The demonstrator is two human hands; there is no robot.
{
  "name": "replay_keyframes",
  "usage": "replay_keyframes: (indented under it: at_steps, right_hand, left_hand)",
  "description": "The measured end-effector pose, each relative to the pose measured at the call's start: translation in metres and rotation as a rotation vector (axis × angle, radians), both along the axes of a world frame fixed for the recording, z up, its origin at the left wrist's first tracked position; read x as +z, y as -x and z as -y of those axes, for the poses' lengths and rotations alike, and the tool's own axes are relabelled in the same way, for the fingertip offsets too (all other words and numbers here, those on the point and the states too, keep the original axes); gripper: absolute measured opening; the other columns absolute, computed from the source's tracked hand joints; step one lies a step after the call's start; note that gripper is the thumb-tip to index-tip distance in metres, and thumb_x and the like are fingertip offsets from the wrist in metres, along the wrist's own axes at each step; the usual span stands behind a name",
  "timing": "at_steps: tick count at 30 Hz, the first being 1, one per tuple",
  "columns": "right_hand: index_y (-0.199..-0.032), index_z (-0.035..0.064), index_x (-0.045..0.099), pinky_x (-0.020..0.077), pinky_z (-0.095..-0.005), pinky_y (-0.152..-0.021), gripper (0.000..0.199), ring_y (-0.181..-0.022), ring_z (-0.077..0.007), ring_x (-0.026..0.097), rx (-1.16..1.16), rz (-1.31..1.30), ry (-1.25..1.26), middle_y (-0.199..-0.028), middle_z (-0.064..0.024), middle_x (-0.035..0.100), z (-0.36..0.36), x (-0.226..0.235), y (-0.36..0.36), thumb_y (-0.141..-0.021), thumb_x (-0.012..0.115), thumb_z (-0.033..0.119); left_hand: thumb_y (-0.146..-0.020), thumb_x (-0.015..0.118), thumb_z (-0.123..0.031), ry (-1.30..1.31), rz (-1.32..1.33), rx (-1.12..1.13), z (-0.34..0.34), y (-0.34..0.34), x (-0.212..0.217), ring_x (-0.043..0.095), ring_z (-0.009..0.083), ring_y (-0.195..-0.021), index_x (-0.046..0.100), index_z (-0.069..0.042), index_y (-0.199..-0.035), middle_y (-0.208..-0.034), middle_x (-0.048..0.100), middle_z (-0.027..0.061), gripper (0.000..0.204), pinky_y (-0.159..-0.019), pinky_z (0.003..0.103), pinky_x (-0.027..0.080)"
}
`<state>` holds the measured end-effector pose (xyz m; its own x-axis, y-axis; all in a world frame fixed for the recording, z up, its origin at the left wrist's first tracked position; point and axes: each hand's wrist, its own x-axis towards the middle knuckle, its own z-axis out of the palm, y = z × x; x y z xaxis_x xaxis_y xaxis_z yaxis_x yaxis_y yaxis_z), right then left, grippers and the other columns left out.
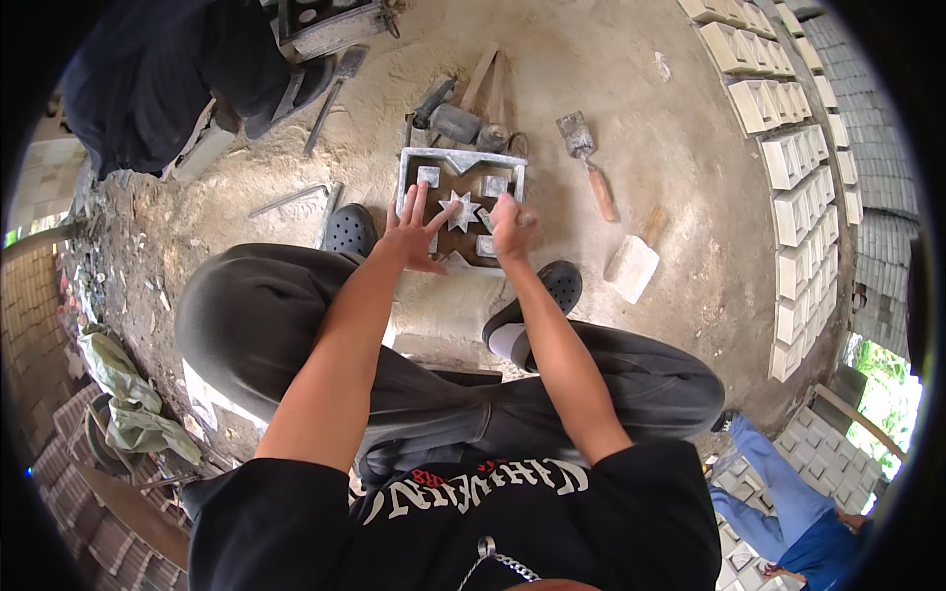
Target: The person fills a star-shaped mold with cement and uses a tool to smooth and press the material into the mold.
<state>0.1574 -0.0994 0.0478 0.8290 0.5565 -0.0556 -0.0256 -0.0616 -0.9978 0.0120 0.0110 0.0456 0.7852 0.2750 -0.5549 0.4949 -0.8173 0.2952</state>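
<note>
Between my feet lies a grey rectangular mould [403,175] with raised square blocks [494,185] near its corners and an eight-pointed star [459,211] in the middle. My left hand [410,232] rests on its left side, fingers spread, with a fingertip near the star. Over the right side, my right hand [509,232] is closed in a fist beside the star. A small dark edge shows by its fingers, but what it grips is mostly hidden.
Beyond the mould lie two mallets [455,122]. To its right are a wooden-handled trowel [588,163] and a flat pale scraper [632,268]. Pale cast blocks [794,158] line the far right. A person in dark clothes [187,74] is at upper left, another in blue [788,492] at lower right.
</note>
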Motion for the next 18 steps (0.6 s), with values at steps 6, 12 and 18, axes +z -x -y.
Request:
replay_keyframes:
  at_steps: [6,12,18]
  right_hand:
    - [-0.053,0.0041,0.044,0.0263,-0.0284,-0.044,0.04,-0.048,-0.0044,0.036,-0.026,-0.07,0.002,-0.051,0.0036,0.042,-0.016,0.044,-0.007,-0.089,0.052,0.019]
    - [-0.054,0.0004,0.045,0.0305,-0.0287,-0.045,0.041,-0.048,-0.0071,0.04,0.145,0.119,0.074,-0.049,0.0024,0.041,-0.001,-0.012,0.0,-0.088,0.053,0.022]
    - [-0.051,0.0052,0.045,0.0269,-0.0273,-0.044,0.04,-0.049,-0.0044,0.037,0.002,-0.077,-0.08,-0.05,0.0038,0.04,-0.003,0.039,-0.007,-0.089,0.052,0.019]
  left_hand:
    - [-0.052,0.077,-0.065,-0.036,0.022,0.008,0.001,0.006,-0.008,-0.006,0.0409,-0.141,-0.001,-0.039,-0.147,-0.15,-0.015,0.0258,0.125,-0.106,0.063,0.014]
    - [-0.053,0.076,-0.065,0.002,-0.011,0.01,0.001,0.003,-0.002,-0.009,0.0394,-0.141,-0.001,-0.04,-0.147,-0.15,-0.017,0.0256,0.124,-0.107,0.061,0.011]
    - [-0.052,0.075,-0.067,-0.019,0.003,0.026,-0.003,0.007,-0.004,-0.009,0.039,-0.141,-0.001,-0.04,-0.147,-0.15,-0.016,0.0255,0.124,-0.108,0.06,0.01]
